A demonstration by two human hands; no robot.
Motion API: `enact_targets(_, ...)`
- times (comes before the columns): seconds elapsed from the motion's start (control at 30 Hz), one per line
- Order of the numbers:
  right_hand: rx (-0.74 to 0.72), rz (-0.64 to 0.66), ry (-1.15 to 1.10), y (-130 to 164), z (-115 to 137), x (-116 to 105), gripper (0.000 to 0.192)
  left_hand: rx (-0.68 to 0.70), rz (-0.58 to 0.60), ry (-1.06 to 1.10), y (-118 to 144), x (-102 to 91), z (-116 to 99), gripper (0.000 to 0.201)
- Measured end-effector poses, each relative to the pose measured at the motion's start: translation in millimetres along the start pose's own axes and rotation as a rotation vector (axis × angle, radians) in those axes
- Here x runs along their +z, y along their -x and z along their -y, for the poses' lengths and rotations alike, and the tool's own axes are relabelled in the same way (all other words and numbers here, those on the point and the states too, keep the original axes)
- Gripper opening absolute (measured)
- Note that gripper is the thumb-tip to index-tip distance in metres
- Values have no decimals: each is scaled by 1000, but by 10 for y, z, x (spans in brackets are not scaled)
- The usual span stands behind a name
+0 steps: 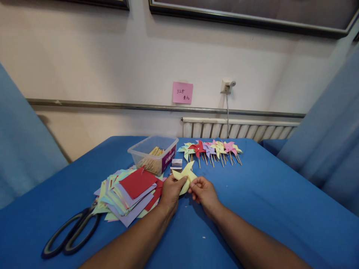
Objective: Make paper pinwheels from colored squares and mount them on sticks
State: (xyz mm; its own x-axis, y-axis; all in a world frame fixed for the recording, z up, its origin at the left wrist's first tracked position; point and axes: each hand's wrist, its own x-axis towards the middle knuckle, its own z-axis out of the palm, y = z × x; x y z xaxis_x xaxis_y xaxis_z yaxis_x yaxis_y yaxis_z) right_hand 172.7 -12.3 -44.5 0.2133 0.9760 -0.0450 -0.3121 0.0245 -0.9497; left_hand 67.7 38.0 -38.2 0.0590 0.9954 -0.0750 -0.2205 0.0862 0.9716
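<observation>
A pale yellow paper pinwheel (186,171) is held up between my two hands, just above the blue table. My left hand (171,192) is closed on it, with the thumb pressed near its centre. From the other side, the fingers of my right hand (203,192) pinch a blade close to the middle. No stick shows on this pinwheel; its back is hidden. Beyond it stands a small box (177,162), partly covered by the paper. Finished-looking pinwheels (210,149) on wooden sticks lie in a row farther back, in red, purple, yellow, pink and green.
Left of my hands lies a pile of coloured paper squares (137,183), with large scissors (73,231) partly under it. Behind the pile stands a clear plastic tub (140,153) of wooden sticks (153,158). The blue tablecloth (252,209) reaches back toward a wall with a radiator (238,128).
</observation>
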Motion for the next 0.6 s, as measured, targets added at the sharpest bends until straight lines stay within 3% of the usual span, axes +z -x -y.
enact_targets(0.6,10,26,7,-4,-5,-7,32,28,4,-25,-11,-19,26,34)
